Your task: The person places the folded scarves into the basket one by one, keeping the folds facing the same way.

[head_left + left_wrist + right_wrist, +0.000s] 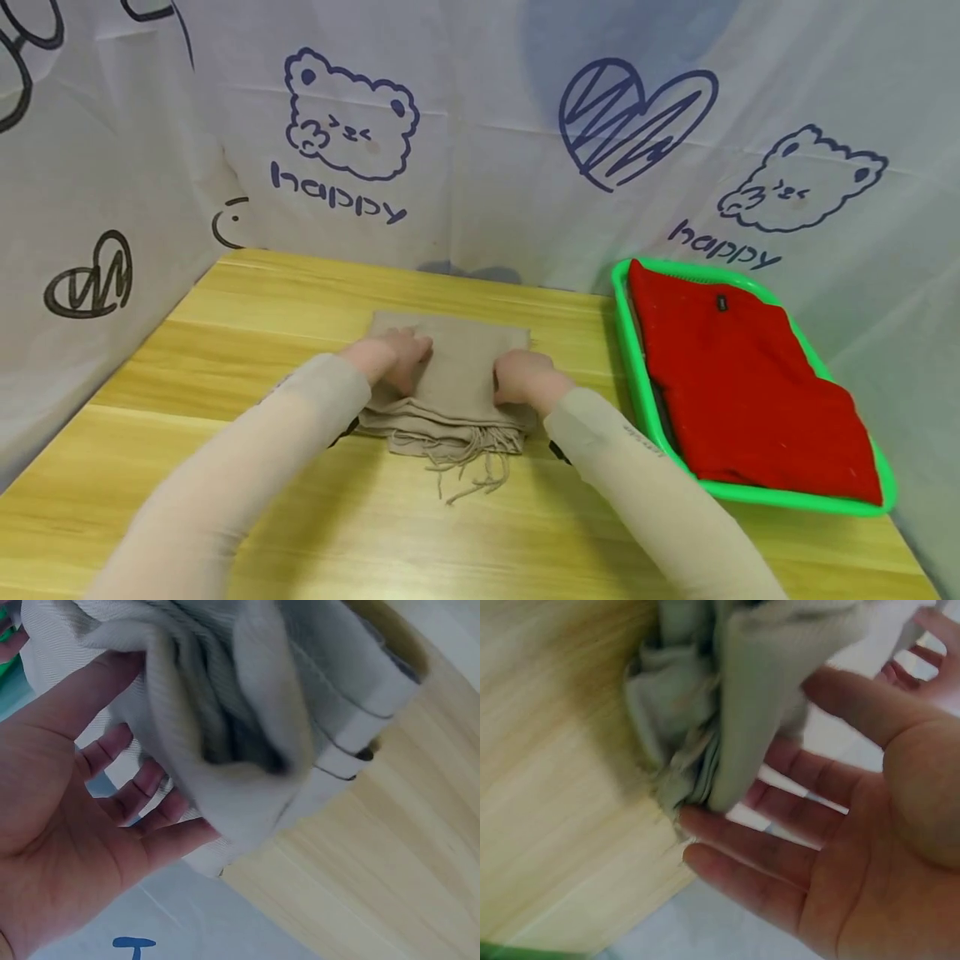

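A beige fringed scarf (465,358) lies on the table as a folded stack, its loose tassels toward the near side. My left hand (401,354) is at its left part; in the left wrist view the thumb (105,686) meets a raised fold and the fingertips lie along the cloth beneath. At its right side, my right hand (525,379) holds the cloth's edge. The right wrist view shows the scarf's edge between the thumb (847,701) and the fingers, some fingertips hidden behind the cloth.
To the right stands a green basket (637,375) with a red garment (750,383) in it, a small dark label near its top. White sheets with drawings hang behind the wooden table (172,475) and on its left.
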`<state>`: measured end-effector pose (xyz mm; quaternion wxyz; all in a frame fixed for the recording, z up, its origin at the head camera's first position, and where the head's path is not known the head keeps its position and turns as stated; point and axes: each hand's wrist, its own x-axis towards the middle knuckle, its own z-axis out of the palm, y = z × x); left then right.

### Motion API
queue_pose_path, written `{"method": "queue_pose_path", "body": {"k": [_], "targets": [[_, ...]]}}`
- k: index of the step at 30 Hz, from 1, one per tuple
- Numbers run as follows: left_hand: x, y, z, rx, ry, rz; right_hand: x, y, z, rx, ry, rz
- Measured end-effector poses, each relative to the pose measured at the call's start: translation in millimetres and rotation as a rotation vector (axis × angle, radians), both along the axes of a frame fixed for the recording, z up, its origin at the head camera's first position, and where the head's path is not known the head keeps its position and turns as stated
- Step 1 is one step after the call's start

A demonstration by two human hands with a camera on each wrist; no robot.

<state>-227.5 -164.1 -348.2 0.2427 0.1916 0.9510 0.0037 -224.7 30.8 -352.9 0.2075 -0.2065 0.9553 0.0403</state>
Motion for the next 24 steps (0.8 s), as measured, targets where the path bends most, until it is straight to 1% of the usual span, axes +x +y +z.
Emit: {"method": "queue_pose_path", "body": {"k": [1, 4, 7, 8, 11, 13, 15, 17, 20, 21, 22, 24], "targets": [[-0.6, 1.7, 0.2, 0.004, 0.002, 0.000, -6.9, 2, -10.3, 0.015, 0.022, -0.003], [-2.4, 7.8, 1.4, 0.017, 0.011, 0.010, -8.5, 4, -12.2, 0.050, 0.050, -0.037], [-5.0, 15.7, 2.8, 0.024, 0.034, 0.008, -11.8, 8, -12.4, 0.072, 0.071, -0.054], [-5.9, 18.5, 2.9, 0.029, 0.044, 0.008, -7.4, 9, -3.0, 0.078, 0.063, -0.070], [-8.3, 29.3, 3.1, 0.025, 0.081, 0.003, -16.9, 18, -4.8, 0.094, 0.063, -0.095], [-8.7, 37.3, 2.6, 0.015, 0.096, 0.002, -23.8, 25, -5.7, 0.093, 0.060, -0.128], [-8.9, 44.5, 1.8, 0.008, 0.094, 0.000, -29.7, 31, -6.3, 0.089, 0.065, -0.159], [-9.0, 48.7, 1.7, 0.026, 0.070, -0.004, -33.9, 37, -6.1, 0.083, 0.073, -0.181], [-9.9, 46.0, 3.4, 0.111, -0.022, -0.002, -36.6, 40, -3.4, 0.089, 0.085, -0.183], [-10.8, 42.5, 4.1, 0.136, -0.030, -0.010, -35.9, 39, -1.3, 0.085, 0.082, -0.179], [-11.8, 38.1, 4.9, 0.149, -0.024, -0.014, -34.5, 38, 1.1, 0.079, 0.081, -0.170], [-13.9, 28.2, 4.6, 0.165, 0.010, -0.021, -30.4, 33, 6.8, 0.041, 0.078, -0.129]]}}
